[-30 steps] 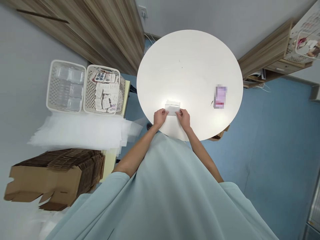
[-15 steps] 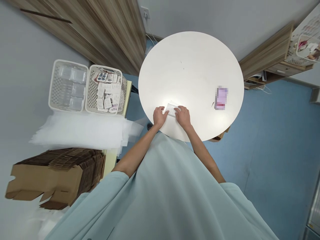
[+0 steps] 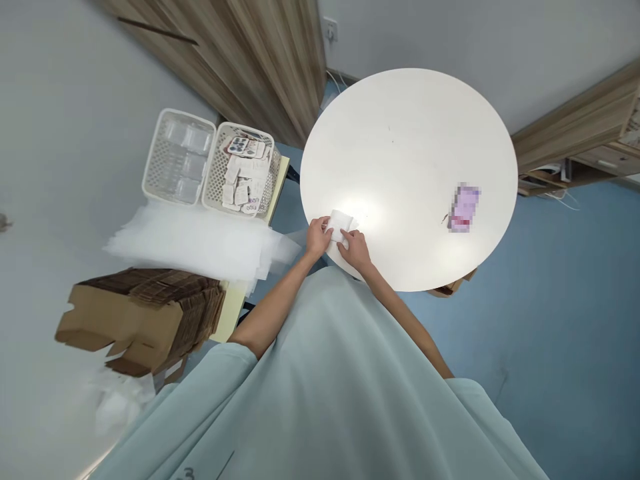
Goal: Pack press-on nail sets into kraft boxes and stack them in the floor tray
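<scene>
A small white wrapped packet (image 3: 340,220), apparently in thin foam sheet, is between my hands near the front edge of the round white table (image 3: 415,133). My left hand (image 3: 317,239) grips its left side, thumb toward the front and fingers curled behind. On the right, my right hand (image 3: 357,251) has its fingertips pinched on the packet's lower right part. Whatever lies inside the wrapping is hidden.
A pixelated purple item (image 3: 465,208) lies at the table's right. To the left are a basket of clear plastic boxes (image 3: 153,170), a basket of small white packs (image 3: 213,173), stacked white foam sheets (image 3: 190,243) and flattened cardboard boxes (image 3: 125,320).
The view has shifted, so the surroundings sit farther right. The packet has turned and looks more upright between my hands. My right hand has moved lower and closer to my left hand.
</scene>
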The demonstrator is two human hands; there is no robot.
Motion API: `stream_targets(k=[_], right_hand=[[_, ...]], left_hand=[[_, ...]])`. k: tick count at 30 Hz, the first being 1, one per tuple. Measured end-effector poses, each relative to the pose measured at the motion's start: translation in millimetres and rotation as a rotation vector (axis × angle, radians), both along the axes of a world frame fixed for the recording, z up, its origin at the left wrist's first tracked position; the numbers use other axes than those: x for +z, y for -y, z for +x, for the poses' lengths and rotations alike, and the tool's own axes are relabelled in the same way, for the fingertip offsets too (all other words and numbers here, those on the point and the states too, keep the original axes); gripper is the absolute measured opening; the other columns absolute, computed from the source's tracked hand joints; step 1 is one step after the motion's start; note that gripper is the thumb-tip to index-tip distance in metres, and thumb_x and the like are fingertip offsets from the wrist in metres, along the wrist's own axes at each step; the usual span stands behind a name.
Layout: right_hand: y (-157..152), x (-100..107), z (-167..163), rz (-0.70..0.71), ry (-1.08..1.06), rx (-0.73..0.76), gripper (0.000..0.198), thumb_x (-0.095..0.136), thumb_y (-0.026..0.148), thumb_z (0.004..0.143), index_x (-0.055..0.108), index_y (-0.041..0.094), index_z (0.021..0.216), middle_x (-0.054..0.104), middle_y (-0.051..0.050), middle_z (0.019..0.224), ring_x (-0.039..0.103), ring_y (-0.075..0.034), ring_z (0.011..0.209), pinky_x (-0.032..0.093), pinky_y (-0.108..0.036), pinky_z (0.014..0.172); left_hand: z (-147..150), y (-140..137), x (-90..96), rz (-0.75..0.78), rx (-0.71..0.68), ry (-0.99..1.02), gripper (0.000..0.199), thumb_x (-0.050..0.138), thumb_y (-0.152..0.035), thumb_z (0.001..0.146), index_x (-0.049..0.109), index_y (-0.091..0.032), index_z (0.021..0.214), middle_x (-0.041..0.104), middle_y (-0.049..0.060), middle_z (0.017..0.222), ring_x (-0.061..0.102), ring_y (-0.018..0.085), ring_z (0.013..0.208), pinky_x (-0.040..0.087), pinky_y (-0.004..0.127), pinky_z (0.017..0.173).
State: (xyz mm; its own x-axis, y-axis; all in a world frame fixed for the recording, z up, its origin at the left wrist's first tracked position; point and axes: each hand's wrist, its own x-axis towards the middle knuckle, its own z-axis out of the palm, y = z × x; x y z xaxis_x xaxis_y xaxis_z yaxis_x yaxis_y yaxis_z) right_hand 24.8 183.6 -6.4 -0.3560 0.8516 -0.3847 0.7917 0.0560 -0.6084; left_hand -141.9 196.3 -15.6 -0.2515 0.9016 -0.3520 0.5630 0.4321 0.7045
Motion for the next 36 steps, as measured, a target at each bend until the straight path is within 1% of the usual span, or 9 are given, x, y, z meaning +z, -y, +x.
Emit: stream_targets(k=[4, 8, 14, 18, 21, 26, 30, 33, 36], right_hand=[[5, 3, -22, -0.002, -0.034, 0.088, 0.059, 0.058, 0.032, 0.105, 0.056, 0.012, 0.160, 0.060, -0.020, 0.133, 0.055, -0.035, 0.123, 0.047, -0.047, 0.113], [6, 4, -27, -0.020, -0.044, 0.119, 0.059, 0.056, 0.031, 0.105, 0.054, 0.012, 0.161, 0.059, -0.021, 0.135, 0.054, -0.036, 0.125, 0.047, -0.048, 0.115], [19, 14, -24, 0.015, -0.078, 0.031, 0.055, 0.053, 0.032, 0.107, 0.057, 0.013, 0.158, 0.057, -0.021, 0.138, 0.052, -0.036, 0.130, 0.048, -0.050, 0.114], [40, 32, -34, 0.086, -0.148, -0.023, 0.051, 0.054, 0.033, 0.105, 0.062, 0.017, 0.152, 0.059, -0.020, 0.134, 0.055, -0.036, 0.128, 0.050, -0.053, 0.112], [59, 49, -52, 0.127, -0.202, -0.022, 0.048, 0.057, 0.034, 0.103, 0.066, 0.019, 0.148, 0.062, -0.018, 0.128, 0.057, -0.034, 0.124, 0.051, -0.054, 0.112], [97, 82, -103, 0.139, -0.291, 0.057, 0.043, 0.058, 0.037, 0.104, 0.069, 0.021, 0.142, 0.066, -0.015, 0.122, 0.062, -0.031, 0.116, 0.057, -0.050, 0.103], [132, 108, -149, 0.109, -0.331, 0.118, 0.041, 0.058, 0.043, 0.105, 0.071, 0.022, 0.139, 0.068, -0.015, 0.128, 0.065, -0.030, 0.115, 0.061, -0.043, 0.090], [158, 119, -182, 0.058, -0.352, 0.168, 0.041, 0.058, 0.044, 0.105, 0.072, 0.022, 0.137, 0.070, -0.014, 0.127, 0.067, -0.028, 0.113, 0.062, -0.039, 0.085], [180, 121, -216, 0.019, -0.356, 0.229, 0.038, 0.059, 0.044, 0.106, 0.073, 0.023, 0.134, 0.071, -0.013, 0.124, 0.068, -0.027, 0.112, 0.062, -0.038, 0.086]], left_hand=[[-15, 17, -0.9, 0.024, 0.097, -0.070, 0.042, 0.062, -0.013, 0.092, 0.071, -0.017, 0.132, 0.069, 0.014, 0.125, 0.070, 0.025, 0.107, 0.056, 0.043, 0.108], [-18, 26, -0.8, 0.021, 0.141, -0.078, 0.043, 0.062, -0.015, 0.094, 0.071, -0.015, 0.135, 0.068, 0.015, 0.126, 0.069, 0.026, 0.110, 0.055, 0.042, 0.108], [-17, 21, 2.0, -0.012, 0.144, -0.072, 0.041, 0.064, -0.012, 0.092, 0.072, -0.013, 0.133, 0.069, 0.015, 0.126, 0.071, 0.024, 0.104, 0.054, 0.038, 0.107], [-24, 28, 15.1, 0.018, 0.124, -0.019, 0.035, 0.064, -0.015, 0.095, 0.073, -0.014, 0.129, 0.071, 0.015, 0.128, 0.072, 0.023, 0.102, 0.056, 0.038, 0.103], [-42, 51, 35.1, 0.095, 0.088, 0.052, 0.033, 0.065, -0.015, 0.096, 0.074, -0.016, 0.127, 0.073, 0.013, 0.127, 0.074, 0.022, 0.101, 0.058, 0.038, 0.101], [-109, 123, 83.9, 0.237, 0.078, 0.203, 0.028, 0.065, -0.021, 0.098, 0.074, -0.020, 0.125, 0.077, 0.010, 0.129, 0.076, 0.020, 0.101, 0.062, 0.035, 0.097], [-194, 210, 121.7, 0.293, 0.153, 0.060, 0.029, 0.065, -0.032, 0.100, 0.073, -0.022, 0.126, 0.077, 0.008, 0.126, 0.076, 0.021, 0.103, 0.061, 0.036, 0.098], [-261, 281, 134.8, 0.173, 0.238, -0.171, 0.032, 0.064, -0.041, 0.101, 0.073, -0.021, 0.126, 0.076, 0.010, 0.125, 0.075, 0.027, 0.108, 0.059, 0.042, 0.101], [-314, 341, 129.7, -0.054, 0.304, -0.375, 0.042, 0.065, -0.047, 0.100, 0.071, -0.018, 0.129, 0.073, 0.016, 0.130, 0.071, 0.036, 0.119, 0.057, 0.048, 0.104]])
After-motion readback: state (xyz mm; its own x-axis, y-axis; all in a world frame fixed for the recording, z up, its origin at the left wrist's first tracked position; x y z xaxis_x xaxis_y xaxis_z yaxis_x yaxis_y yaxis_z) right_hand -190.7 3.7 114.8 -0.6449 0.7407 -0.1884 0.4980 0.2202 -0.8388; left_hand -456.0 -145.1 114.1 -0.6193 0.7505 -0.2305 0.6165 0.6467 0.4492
